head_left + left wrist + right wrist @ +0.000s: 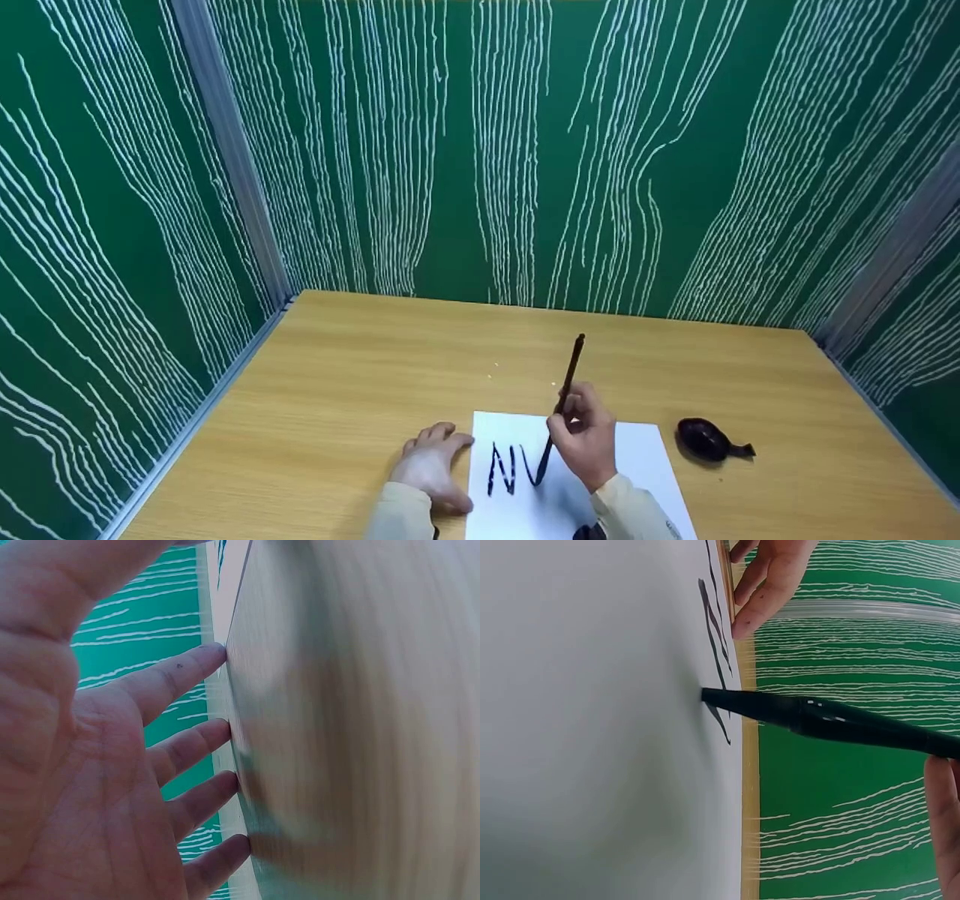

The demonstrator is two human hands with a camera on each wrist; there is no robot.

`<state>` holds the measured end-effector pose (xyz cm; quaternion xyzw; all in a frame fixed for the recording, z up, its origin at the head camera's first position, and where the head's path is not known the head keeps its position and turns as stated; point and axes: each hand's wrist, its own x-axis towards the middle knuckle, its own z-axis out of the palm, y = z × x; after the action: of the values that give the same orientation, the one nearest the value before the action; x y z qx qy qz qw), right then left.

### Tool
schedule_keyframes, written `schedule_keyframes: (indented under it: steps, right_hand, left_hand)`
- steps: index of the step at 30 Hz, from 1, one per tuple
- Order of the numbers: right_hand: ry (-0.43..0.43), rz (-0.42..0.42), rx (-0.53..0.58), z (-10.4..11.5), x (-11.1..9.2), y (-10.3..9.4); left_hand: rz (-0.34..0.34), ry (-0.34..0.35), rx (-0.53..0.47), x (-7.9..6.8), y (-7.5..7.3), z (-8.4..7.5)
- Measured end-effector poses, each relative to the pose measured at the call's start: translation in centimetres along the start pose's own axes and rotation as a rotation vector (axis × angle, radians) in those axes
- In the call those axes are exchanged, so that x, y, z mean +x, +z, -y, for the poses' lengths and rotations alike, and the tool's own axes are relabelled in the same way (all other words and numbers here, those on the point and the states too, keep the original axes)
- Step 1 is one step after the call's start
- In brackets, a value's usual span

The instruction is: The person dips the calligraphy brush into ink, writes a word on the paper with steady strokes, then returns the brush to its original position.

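My right hand (pixel 589 435) pinches a dark writing brush (pixel 573 367), its handle leaning up and away. In the right wrist view the tip of the brush (pixel 840 721) touches a white sheet of paper (pixel 637 457). On the sheet stand black strokes (pixel 501 469) shaped like an N, and to their right a slanting stroke runs down to the brush tip. My left hand (pixel 431 465) rests at the sheet's left edge with fingers spread. Its fingertips (pixel 214 731) touch the wooden tabletop in the left wrist view, and no object is in its palm.
A small black dish with a short handle (pixel 705 441) sits on the wooden table (pixel 360 360), right of the paper. Green panels with white wavy lines (pixel 450 150) enclose the table at the back and sides. Grey posts (pixel 240 150) stand at the corners.
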<state>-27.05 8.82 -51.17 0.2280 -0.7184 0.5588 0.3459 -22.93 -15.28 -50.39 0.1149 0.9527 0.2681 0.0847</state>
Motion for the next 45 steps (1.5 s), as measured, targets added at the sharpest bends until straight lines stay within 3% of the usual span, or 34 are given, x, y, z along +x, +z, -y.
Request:
schedule_keyframes:
  steps: [20,33,45]
  right_hand:
    - [0.013,0.037,0.019,0.6,-0.3,-0.4]
    - [0.038,0.001,-0.015,0.4,-0.1,-0.6]
    - [0.012,-0.052,-0.05,-0.6,0.0,-0.7]
  left_hand:
    - [-0.019,0.009,-0.026,-0.2,0.1,0.0]
    - [-0.032,0.009,-0.007,-0.2,0.1,-0.2]
    - [-0.025,0.007,-0.007,-0.2,0.1,-0.2]
